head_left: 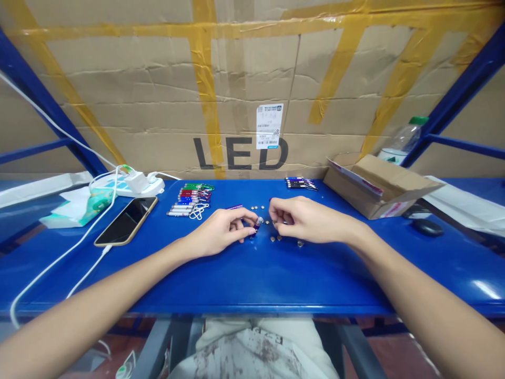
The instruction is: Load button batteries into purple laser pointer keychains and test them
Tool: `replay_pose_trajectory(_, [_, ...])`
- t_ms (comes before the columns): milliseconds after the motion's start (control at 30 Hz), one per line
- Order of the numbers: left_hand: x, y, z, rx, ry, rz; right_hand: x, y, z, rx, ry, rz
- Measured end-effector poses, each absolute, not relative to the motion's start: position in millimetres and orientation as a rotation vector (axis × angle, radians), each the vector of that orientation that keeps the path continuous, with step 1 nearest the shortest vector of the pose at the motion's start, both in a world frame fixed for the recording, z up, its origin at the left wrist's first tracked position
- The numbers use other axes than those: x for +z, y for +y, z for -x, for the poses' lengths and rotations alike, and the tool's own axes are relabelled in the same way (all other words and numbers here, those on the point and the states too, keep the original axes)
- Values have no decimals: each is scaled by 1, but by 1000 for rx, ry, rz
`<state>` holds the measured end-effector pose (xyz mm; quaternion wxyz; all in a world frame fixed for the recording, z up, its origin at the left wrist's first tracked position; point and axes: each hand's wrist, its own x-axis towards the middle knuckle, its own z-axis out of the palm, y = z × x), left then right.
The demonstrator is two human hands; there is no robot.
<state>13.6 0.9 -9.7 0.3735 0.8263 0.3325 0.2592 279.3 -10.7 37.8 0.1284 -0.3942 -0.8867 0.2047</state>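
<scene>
My left hand (pixel 221 231) pinches a short purple metal torch part (pixel 258 225) with a silver end, tilted up just above the blue table. Behind those fingers lies a thin purple tube (pixel 235 207), partly hidden by the hand. My right hand (pixel 303 218) is closed a little to the right, fingertips together; what they hold, if anything, is hidden. Around and between both hands lie several small silver button cells (pixel 272 239). A slightly larger metal bit (pixel 300 243) sits below my right hand.
Keyring torches (pixel 191 199) in several colours lie in a row at left, more (pixel 300 183) at the back. A phone (pixel 126 222) on a white cable, tissues (pixel 79 206) and a power strip (pixel 130 184) are left. An open carton (pixel 379 184) and black mouse (pixel 427 227) are right.
</scene>
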Motion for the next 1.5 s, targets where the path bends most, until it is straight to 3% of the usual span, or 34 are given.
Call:
replay_pose_trajectory(833, [-14, 0, -16, 634, 872, -2102, 15, -11, -262, 1018, -2173, 890])
replay_pose_trajectory(1500, [-13, -1, -16, 667, 847, -2113, 15, -14, -258, 1010, -2200, 889])
